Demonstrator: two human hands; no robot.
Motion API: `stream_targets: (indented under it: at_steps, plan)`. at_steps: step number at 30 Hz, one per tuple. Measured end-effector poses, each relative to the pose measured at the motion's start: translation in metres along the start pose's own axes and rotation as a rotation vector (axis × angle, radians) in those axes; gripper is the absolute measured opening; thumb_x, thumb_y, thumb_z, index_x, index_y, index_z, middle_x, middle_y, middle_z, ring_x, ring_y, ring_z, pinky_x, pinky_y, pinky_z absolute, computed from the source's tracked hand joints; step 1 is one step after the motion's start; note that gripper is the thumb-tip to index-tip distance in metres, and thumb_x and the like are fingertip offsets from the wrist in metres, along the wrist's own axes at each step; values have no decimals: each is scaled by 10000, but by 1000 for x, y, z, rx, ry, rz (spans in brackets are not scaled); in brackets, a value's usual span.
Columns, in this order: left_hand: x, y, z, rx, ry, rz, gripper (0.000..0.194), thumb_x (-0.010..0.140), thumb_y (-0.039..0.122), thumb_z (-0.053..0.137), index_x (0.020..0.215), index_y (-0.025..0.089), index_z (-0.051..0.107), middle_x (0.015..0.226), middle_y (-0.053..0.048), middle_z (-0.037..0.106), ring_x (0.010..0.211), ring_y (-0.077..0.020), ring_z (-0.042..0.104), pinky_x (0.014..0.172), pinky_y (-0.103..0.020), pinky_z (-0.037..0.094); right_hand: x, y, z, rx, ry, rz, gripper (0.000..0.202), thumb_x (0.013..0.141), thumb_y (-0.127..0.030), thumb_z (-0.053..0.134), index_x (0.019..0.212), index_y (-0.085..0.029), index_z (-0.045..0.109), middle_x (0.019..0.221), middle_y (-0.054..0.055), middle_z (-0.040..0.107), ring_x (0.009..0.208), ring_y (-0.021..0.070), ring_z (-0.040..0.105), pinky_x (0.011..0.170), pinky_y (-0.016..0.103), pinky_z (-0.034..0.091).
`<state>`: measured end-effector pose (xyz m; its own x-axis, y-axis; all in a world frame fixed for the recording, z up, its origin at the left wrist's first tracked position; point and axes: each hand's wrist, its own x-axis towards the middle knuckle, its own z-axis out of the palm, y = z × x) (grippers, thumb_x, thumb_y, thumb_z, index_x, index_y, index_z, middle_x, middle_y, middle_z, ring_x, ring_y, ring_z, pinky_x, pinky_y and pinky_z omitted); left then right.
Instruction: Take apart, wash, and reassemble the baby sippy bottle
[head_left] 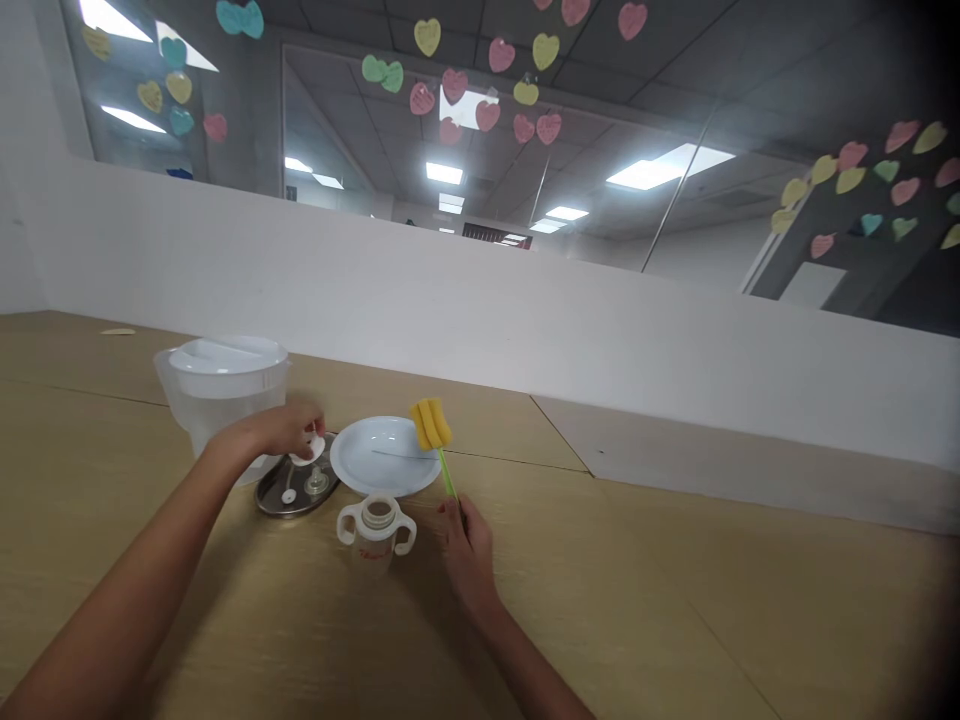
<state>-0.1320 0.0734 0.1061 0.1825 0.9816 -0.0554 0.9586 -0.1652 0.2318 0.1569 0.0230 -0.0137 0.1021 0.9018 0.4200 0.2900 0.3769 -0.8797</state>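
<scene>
Over the back of an oval metal tray [271, 497], my left hand [291, 430] is closed on a small white ring-like part [309, 450]. On the tray lie a clear nipple-like piece [316, 483] and a small white disc [289, 496]. My right hand [469, 550] grips the green handle of a brush with a yellow sponge head [430, 424], held upright by the right rim of a white bowl [360, 455]. Between my hands stands an open bottle [373, 550] with two white side handles and red print.
A translucent lidded pitcher [225, 395] stands behind my left hand. The wooden table [645, 600] meets a white wall [450, 300] at the back, below windows with heart-shaped notes. A thin pale object [118, 332] lies at the far left.
</scene>
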Motion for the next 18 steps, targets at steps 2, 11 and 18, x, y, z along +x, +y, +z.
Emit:
stream_targets:
  at_steps: [2,11,18]
  plan:
    - [10,-4,9,38,-71,-76,439,540,227,599,972,156,582,1047,-99,619,901,-241,585,698,-280,436,0,0,0,-3,-1,-1,405,848,-511,382,705,-166,538,523,-42,393,512,111,374,472,212,293]
    - [31,2,36,2,-190,-84,245,506,309,644,693,153,619,648,-59,650,597,-204,582,528,-268,417,-1,-1,-2,-17,-13,-27,399,856,-499,377,714,-165,545,536,-39,396,520,111,371,472,210,288]
    - [40,0,52,-35,-143,-29,259,459,255,676,701,168,647,695,-55,673,611,-197,587,552,-266,427,-2,-4,-2,-21,-48,-3,386,862,-487,375,720,-164,531,561,-34,410,527,107,367,476,211,284]
